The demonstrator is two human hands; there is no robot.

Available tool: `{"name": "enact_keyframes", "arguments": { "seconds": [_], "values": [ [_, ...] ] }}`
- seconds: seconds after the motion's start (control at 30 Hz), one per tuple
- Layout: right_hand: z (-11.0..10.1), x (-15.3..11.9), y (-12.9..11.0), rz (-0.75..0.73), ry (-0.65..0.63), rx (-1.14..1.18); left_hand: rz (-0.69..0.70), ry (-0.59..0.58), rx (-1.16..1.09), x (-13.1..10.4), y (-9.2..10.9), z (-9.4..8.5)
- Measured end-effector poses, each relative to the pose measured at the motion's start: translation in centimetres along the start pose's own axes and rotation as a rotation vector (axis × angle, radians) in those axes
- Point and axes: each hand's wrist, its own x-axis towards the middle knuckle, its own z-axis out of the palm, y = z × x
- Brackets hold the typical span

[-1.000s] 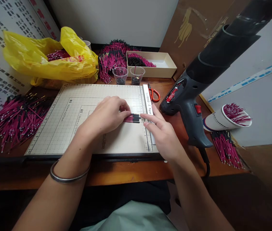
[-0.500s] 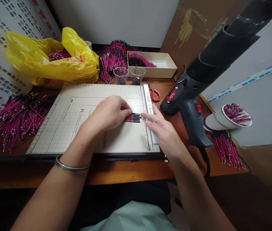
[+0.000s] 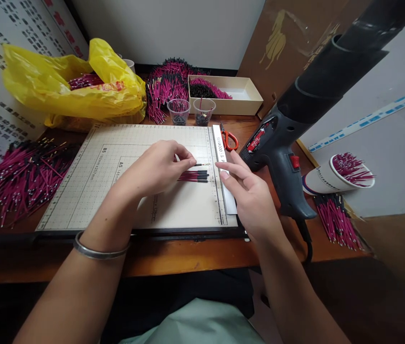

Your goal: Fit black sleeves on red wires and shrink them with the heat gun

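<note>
The left hand (image 3: 166, 165) pinches one wire (image 3: 202, 165) above a row of wires (image 3: 195, 176) near the cutting board's (image 3: 98, 191) right edge. The right hand (image 3: 250, 193), fingers parted and holding nothing visible, hovers over that edge; bare board stretches leftward.

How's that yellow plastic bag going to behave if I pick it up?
The yellow bag will probably be floppy, since its thin sides crease and sag. Its glossy film might feel a bit slippery. Its mouth gapes around the loose pink wires, so they could spill if it tips.
</note>
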Motion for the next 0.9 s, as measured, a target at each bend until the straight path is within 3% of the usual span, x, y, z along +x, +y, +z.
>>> {"name": "enact_keyframes", "arguments": {
  "seconds": [0.17, 0.6, 0.9],
  "values": [
    [0.4, -0.4, 0.2, -0.097, 0.039, -0.042, 0.046, -0.067, -0.090, -1.0, 0.7, -0.4],
    [0.2, -0.4, 0.4, -0.151, 0.056, 0.091, 0.221, 0.016, -0.184, -2.6, 0.8, 0.6],
    [0.5, -1.2, 0.2, -0.318, 0.209, -0.180, 0.237, 0.076, -0.162, -2.3, 1.0, 1.4]
  ]
}}
